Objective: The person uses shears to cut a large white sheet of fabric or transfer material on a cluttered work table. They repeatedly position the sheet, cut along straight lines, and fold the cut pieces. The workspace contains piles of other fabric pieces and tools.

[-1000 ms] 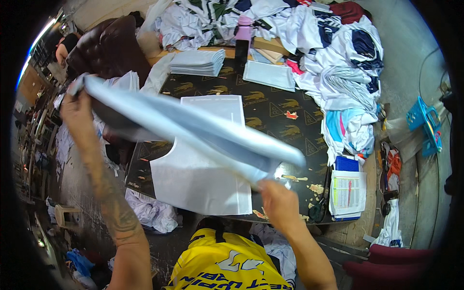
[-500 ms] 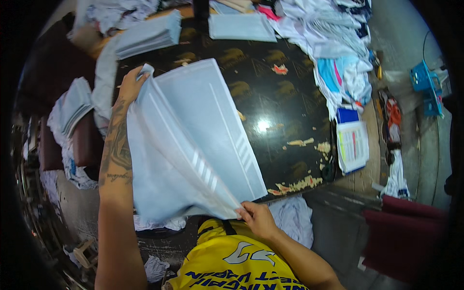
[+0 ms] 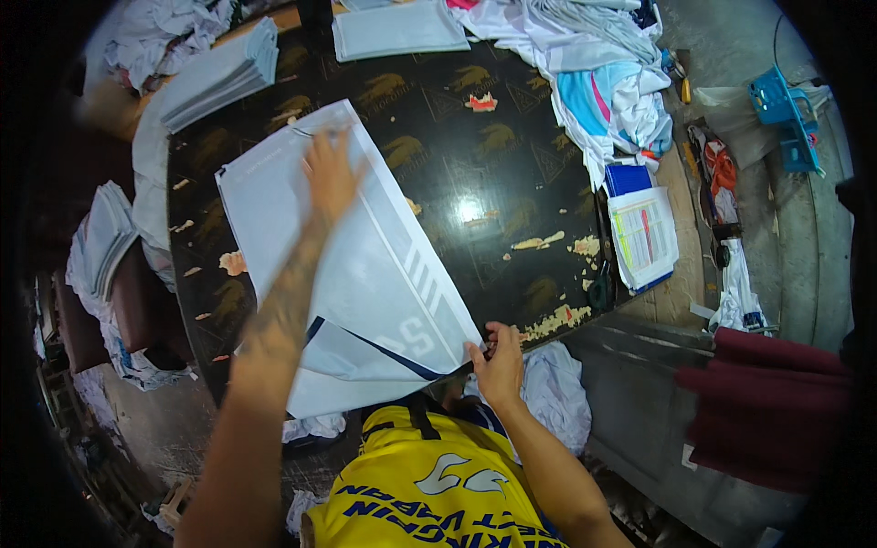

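Note:
A pale grey-white garment (image 3: 365, 274) with white stripes and a dark blue trim lies spread flat on the black patterned table (image 3: 475, 155). My left hand (image 3: 331, 173) presses flat on the garment's far end, fingers spread. My right hand (image 3: 498, 358) pinches the garment's near corner at the table's front edge. Part of the garment hangs over that edge, above my yellow shirt (image 3: 429, 484).
Stacks of folded pale garments sit at the far left (image 3: 219, 78) and far middle (image 3: 397, 27) of the table. A heap of loose white and blue clothes (image 3: 594, 82) lies at the far right. A blue-and-white booklet (image 3: 644, 233) and black scissors (image 3: 601, 290) rest at the right.
The garment, held up in the air a second ago, has come down onto the table. My left hand moved from gripping its corner to pressing flat on it.

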Demonstrator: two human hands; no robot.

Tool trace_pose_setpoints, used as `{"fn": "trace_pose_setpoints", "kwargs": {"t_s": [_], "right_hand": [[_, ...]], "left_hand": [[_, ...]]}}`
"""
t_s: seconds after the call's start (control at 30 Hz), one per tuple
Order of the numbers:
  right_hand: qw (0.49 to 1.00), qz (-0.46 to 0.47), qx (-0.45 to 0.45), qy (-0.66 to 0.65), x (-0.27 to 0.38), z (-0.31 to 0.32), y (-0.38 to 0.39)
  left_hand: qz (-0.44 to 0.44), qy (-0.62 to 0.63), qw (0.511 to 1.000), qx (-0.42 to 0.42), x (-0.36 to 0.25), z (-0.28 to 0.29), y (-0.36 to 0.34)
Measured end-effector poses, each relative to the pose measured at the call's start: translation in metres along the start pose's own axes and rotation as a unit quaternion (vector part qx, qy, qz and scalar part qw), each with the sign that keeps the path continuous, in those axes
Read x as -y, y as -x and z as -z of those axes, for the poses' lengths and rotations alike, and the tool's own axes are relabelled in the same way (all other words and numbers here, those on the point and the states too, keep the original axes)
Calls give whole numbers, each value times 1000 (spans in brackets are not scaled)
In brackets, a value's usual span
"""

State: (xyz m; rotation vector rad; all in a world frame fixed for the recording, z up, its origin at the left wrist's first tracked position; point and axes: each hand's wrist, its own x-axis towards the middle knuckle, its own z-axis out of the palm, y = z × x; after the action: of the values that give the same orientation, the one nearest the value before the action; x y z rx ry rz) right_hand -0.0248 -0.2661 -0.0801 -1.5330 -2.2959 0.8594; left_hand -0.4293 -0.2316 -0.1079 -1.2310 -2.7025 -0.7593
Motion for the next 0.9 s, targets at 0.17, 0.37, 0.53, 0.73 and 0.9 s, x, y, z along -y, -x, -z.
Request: {"fn": "trace_pose_setpoints", "kwargs": {"t_s": [0.17, 0.37, 0.53, 0.73, 0.9], "right_hand": [[958, -69, 188, -203, 14, 23, -2], [903, -60, 231, -358, 14, 76, -13], [901, 6, 286, -325, 10, 114, -8], [926, 256, 275, -45, 56, 129, -81], [862, 184, 421, -212, 117, -26, -178]], "left_hand": [[-162, 148, 938, 267, -93, 72, 264], [106, -32, 986, 126, -63, 109, 376], [110, 68, 990, -58, -87, 159, 415], [240, 324, 911, -89, -41, 186, 360], [196, 183, 958, 105, 59, 161, 267]]}}
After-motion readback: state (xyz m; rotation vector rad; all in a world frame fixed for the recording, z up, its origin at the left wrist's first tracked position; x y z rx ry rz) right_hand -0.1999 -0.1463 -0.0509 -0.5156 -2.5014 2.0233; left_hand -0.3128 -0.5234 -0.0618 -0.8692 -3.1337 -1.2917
